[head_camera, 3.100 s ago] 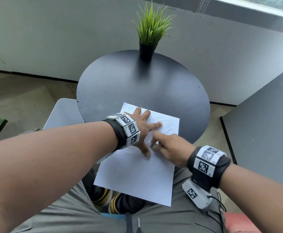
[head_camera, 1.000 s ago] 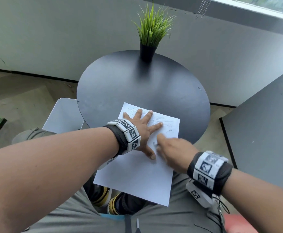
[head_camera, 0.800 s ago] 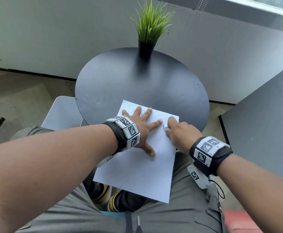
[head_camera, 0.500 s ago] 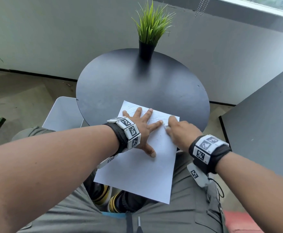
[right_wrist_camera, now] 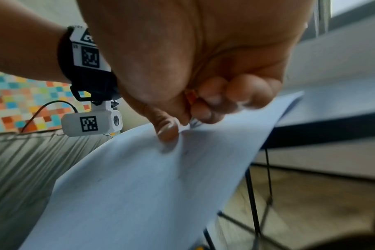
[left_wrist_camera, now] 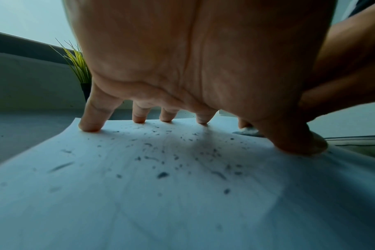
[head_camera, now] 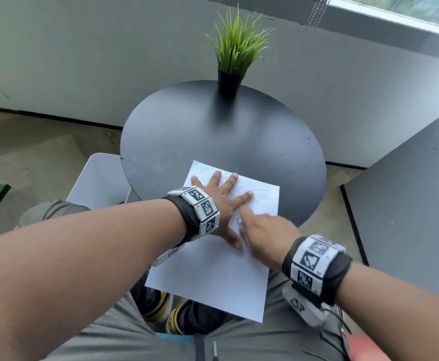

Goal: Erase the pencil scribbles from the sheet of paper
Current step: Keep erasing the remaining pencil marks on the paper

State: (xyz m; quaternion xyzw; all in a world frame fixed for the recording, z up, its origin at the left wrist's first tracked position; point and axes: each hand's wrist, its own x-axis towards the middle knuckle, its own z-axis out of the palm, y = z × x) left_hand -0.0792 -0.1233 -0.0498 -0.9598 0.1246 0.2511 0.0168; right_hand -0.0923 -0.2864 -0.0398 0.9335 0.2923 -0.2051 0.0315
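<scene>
A white sheet of paper point(head_camera: 213, 282) lies on the near edge of the round black table point(head_camera: 213, 131) and overhangs onto my lap. Faint pencil scribbles point(head_camera: 252, 188) cover its far end. My left hand point(head_camera: 221, 201) lies flat on the sheet with fingers spread, pressing it down. Dark eraser crumbs point(left_wrist_camera: 163, 175) litter the paper under that palm. My right hand point(head_camera: 262, 235) is curled, pinching a small whitish eraser point(head_camera: 240, 223) against the paper just right of the left thumb. In the right wrist view the eraser point(right_wrist_camera: 195, 122) is mostly hidden by my right hand's curled fingers point(right_wrist_camera: 235, 94).
A potted grass plant point(head_camera: 235, 56) stands at the table's far edge. A white bin or seat point(head_camera: 101, 178) sits left of the table, and a grey tabletop point(head_camera: 408, 191) is at the right. My knees and shoes are under the overhanging paper.
My right hand has slid back toward me, from the sheet's right edge near the left index fingertip to beside the left thumb. The left hand has stayed in place.
</scene>
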